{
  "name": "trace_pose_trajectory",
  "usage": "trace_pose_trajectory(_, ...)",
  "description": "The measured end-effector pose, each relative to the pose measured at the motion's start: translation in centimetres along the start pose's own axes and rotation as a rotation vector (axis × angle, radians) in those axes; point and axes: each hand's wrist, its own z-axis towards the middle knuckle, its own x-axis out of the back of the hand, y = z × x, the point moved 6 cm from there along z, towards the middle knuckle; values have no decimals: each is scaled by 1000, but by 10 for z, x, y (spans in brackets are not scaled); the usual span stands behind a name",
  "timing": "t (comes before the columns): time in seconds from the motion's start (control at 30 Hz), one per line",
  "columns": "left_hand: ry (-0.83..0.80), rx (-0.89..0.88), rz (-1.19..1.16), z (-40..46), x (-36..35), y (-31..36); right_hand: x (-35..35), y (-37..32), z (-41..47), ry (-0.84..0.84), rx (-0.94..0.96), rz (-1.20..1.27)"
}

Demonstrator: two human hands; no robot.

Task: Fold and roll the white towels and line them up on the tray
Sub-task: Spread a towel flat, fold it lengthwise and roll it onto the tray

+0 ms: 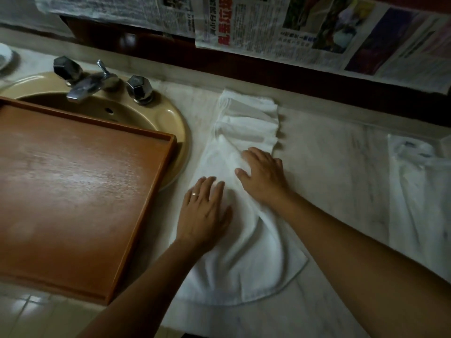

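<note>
- Left hand (203, 211), fingers flat, presses the white towel (244, 252) spread lengthwise on the marble counter (329, 191).
- Right hand (262, 178) lies flat further up it.
- Soft, light, limp: probably best pinched at the corners.
- Wooden tray (144, 196) over the left sink (168, 118).

You had a plain white towel (240, 215) spread on a pale marble counter (329, 172) veined in soft grey, and a second heap of white towels (415, 181) lay at the right. Your left hand (203, 211) wore a thin gold-coloured ring (194, 194). The tray (73, 186) was reddish-brown wood with a faint lengthwise grain and a lighter, worn sheen across its middle. The sink (168, 118) was a mustard beige, its taps (97, 80) shiny chrome. Newspaper (292, 28) above showed black print, a red headline and colour photographs in green, purple and yellow against dark brown wood.
</note>
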Motion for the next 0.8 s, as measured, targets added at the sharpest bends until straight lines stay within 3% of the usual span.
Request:
trace_pose_trajectory(0.07, 211, -28, -38, -28, 6, 28, 14, -8, 2, 69, 71, 78)
trace_pose_trajectory(0.1, 241, -56, -54, -41, 3, 45, 17, -13, 3, 38, 85, 126)
trace_pose_trajectory(0.23, 180, -171, -89, -74, -20, 112, 14, -29, 3, -241, 76, 61)
trace_pose_trajectory(0.33, 97, -264, 54, -85, -43, 150, 9, -32, -2, -308, 72, -21)
trace_pose_trajectory(0.5, 5, -197, 216, -83, -61, 172, 11, -23, -11, -225, 43, -43)
trace_pose_trajectory(0.67, 4, -260, 317, -88, -68, 186, 8, -15, -24, -285, -35, -9)
trace_pose_trajectory(0.73, 50, -200, 230, -91, -61, 183, 8, -11, -26, -312, -94, 57)
trace_pose_trajectory(0.8, 212, -58, -3, -96, -45, 169, 10, -9, -26, -327, -184, 195)
